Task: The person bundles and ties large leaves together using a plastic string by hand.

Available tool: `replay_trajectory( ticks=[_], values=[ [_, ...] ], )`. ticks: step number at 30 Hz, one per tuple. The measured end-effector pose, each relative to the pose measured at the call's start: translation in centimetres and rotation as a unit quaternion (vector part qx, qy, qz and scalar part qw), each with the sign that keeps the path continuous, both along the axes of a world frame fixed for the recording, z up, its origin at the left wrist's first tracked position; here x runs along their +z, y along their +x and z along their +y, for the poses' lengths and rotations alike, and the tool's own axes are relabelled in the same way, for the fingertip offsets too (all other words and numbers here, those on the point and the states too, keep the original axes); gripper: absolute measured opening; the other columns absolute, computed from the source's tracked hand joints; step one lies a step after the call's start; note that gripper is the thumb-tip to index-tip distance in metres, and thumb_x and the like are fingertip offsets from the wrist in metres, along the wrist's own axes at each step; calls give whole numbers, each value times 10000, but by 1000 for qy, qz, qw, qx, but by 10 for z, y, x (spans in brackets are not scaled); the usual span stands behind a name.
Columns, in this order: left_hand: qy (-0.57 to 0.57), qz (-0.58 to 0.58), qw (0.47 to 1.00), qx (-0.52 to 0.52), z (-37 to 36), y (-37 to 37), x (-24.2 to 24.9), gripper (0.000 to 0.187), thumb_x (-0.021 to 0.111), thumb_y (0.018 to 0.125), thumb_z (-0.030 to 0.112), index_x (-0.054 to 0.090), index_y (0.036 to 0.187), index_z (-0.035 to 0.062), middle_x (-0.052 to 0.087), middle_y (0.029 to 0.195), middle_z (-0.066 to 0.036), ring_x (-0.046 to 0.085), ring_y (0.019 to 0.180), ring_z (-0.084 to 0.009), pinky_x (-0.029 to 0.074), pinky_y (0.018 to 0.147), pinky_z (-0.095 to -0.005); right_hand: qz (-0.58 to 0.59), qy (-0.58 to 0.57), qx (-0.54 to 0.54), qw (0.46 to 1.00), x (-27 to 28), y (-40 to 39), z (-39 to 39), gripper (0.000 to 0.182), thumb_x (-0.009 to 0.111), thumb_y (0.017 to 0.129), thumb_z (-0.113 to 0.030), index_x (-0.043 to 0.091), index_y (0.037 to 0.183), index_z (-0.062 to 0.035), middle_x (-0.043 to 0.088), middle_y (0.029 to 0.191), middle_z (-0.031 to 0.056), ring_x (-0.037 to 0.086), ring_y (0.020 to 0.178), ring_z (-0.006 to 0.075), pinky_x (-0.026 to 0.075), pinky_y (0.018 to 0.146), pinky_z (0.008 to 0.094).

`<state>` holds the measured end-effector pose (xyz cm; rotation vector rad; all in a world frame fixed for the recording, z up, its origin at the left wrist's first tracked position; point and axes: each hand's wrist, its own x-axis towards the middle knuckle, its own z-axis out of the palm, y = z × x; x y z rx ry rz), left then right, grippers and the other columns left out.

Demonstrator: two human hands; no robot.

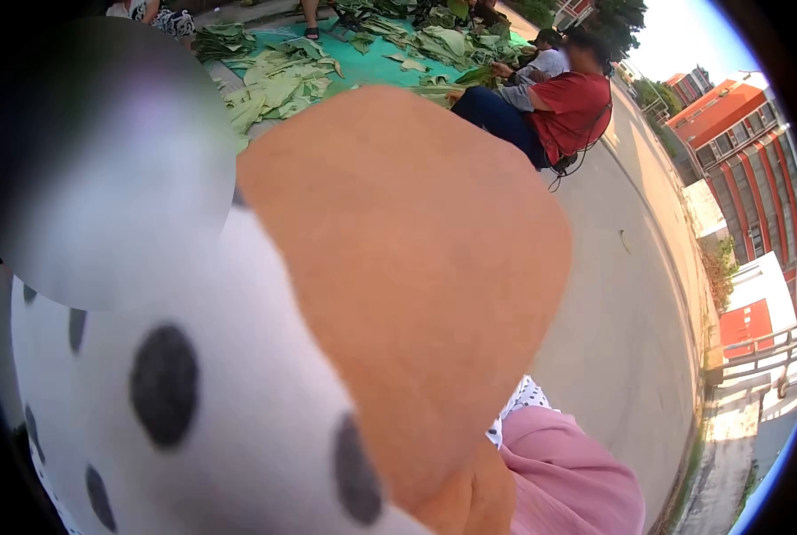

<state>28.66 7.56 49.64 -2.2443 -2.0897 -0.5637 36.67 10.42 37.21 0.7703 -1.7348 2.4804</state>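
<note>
A bare bent arm (407, 276) fills the middle of the head view, very close to the camera and out of focus. A white sleeve with black dots (238, 357) lies along its left side. Which side of the body this arm belongs to, I cannot tell. Neither my left hand nor my right hand shows any fingers, and nothing held is visible. Below the arm, pink trousers (577, 473) and a bit of dotted white cloth (528, 397) appear. A large blurred oval (104, 169) covers the upper left.
Large green leaves (282, 80) lie spread and piled on a green sheet (363, 58) at the back. A person in a red top (572, 111) sits beside them, near another person (545, 62). Grey pavement (621, 294) runs along the right, toward red-and-white buildings (746, 169).
</note>
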Motion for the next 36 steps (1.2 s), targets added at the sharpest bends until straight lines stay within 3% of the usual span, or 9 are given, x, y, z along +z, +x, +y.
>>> replay_trajectory(
  ticks=[13, 17, 19, 23, 24, 29, 32, 34, 36],
  values=[
    [82, -195, 977, 21, -17, -60, -49, 308, 600, 884, 283, 649, 1038, 21, 665, 981, -142, 624, 895, -319, 493, 777, -406, 56, 141, -107, 983, -9, 2, 21, 446, 613, 871, -105, 516, 1296, -16, 487, 1349, 173, 515, 1199, 322, 416, 988, 411],
    [70, -209, 944, 246, -79, -122, -144, 323, 591, 898, 289, 654, 1064, 19, 670, 1008, -143, 624, 913, -315, 494, 792, -400, 72, 335, -261, 903, -48, -13, 53, 458, 617, 865, -102, 513, 1303, -17, 480, 1364, 176, 510, 1212, 328, 412, 997, 415],
    [25, -90, 941, 326, -115, -133, -215, 400, 618, 888, 355, 637, 1127, 35, 639, 1118, -135, 554, 1105, -317, 440, 929, -418, 62, 455, -303, 835, -84, -18, 69, 453, 608, 862, -103, 517, 1297, -17, 483, 1362, 176, 513, 1203, 342, 425, 982, 414],
    [-139, 8, 927, 348, -137, -77, -311, 541, 706, 781, 433, 625, 1183, 81, 607, 1195, -111, 400, 1302, -315, 205, 1123, -536, 14, 549, -255, 796, -159, -25, 76, 432, 592, 872, -109, 519, 1289, -23, 481, 1365, 175, 487, 1223, 349, 410, 999, 422],
    [-136, 60, 938, 314, -139, -70, -325, 419, 698, 772, 343, 663, 1104, 89, 612, 1171, -101, 377, 1324, -305, 140, 1131, -581, 20, 558, -227, 798, -174, -29, 71, 443, 592, 871, -94, 510, 1303, -36, 477, 1375, 167, 467, 1244, 351, 379, 1025, 439],
    [-155, 84, 926, 334, -130, -65, -332, 164, 646, 734, 149, 696, 879, 90, 631, 1038, -92, 416, 1291, -278, 164, 1116, -585, 22, 587, -171, 791, -242, -54, 53, 479, 606, 864, -89, 491, 1328, -58, 452, 1404, 157, 419, 1296, 329, 308, 1079, 464],
    [-92, 87, 934, 334, -129, -57, -328, 153, 643, 774, 158, 675, 909, 92, 635, 969, -79, 543, 1115, -284, 327, 1026, -540, 82, 610, -205, 761, -253, -66, 54, 394, 605, 867, -102, 552, 1257, -86, 540, 1311, 128, 486, 1230, 292, 317, 1079, 449],
    [-99, -132, 917, 364, -130, -46, -325, 111, 621, 856, 173, 643, 921, 85, 616, 892, -74, 610, 870, -239, 478, 814, -432, 49, 626, -142, 765, -248, -73, 62, 228, 598, 875, -147, 631, 1098, -107, 636, 1054, 115, 576, 1063, 299, 378, 1008, 427],
    [-68, -278, 882, 374, -132, -46, -330, 135, 583, 894, 195, 627, 944, 78, 617, 873, -65, 608, 807, -242, 486, 745, -406, 51, 612, -118, 780, -241, -83, 74, 169, 601, 880, -153, 629, 1038, -100, 624, 956, 101, 583, 982, 301, 411, 937, 427]
  ],
)
